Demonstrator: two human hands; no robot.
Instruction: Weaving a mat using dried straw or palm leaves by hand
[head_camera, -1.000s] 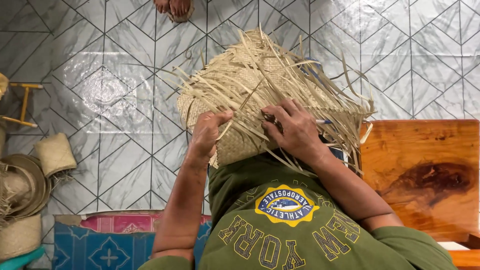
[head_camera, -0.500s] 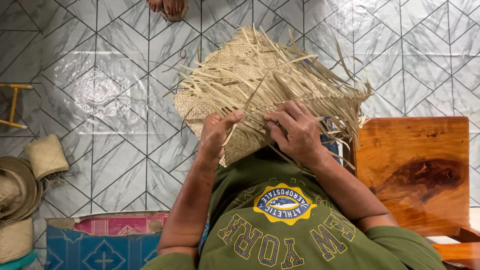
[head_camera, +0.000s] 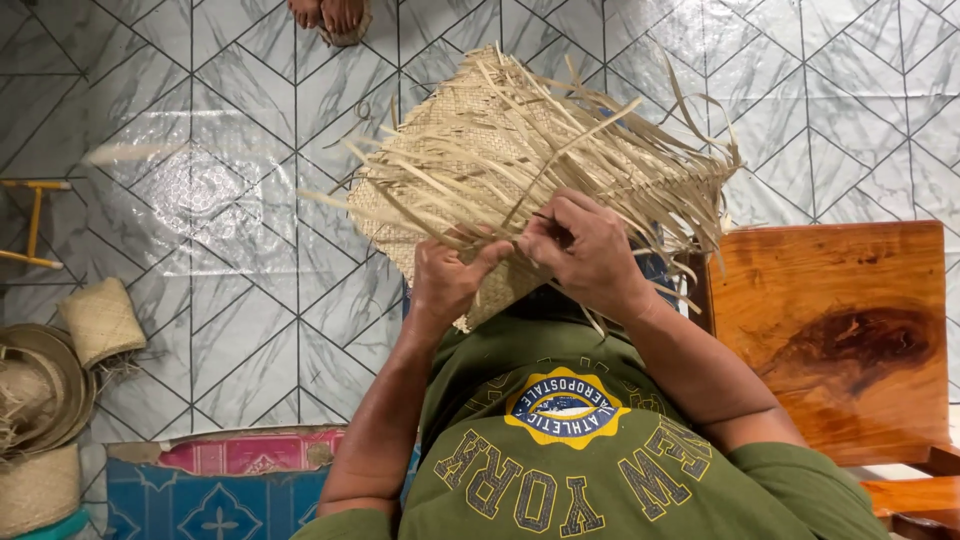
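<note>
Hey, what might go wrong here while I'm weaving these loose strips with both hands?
1. Many loose strips stick out in all directions from the half-woven straw piece; the wrong one may get picked or snagged.
2. The left hand and right hand pinch close together at the near edge, so a strip could slip free and loosen the weave.
3. The piece hangs over the tiled floor and could drop.

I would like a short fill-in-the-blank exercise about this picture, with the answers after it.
1. Both hands work on a half-woven ____ basket with loose strips.
2. The right hand pinches a strip; the left hand grips the basket's ____ edge.
3. The wooden chair stands on the person's ____ side.
4. The floor is covered with grey ____.

Answers: straw; lower; right; tiles
</note>
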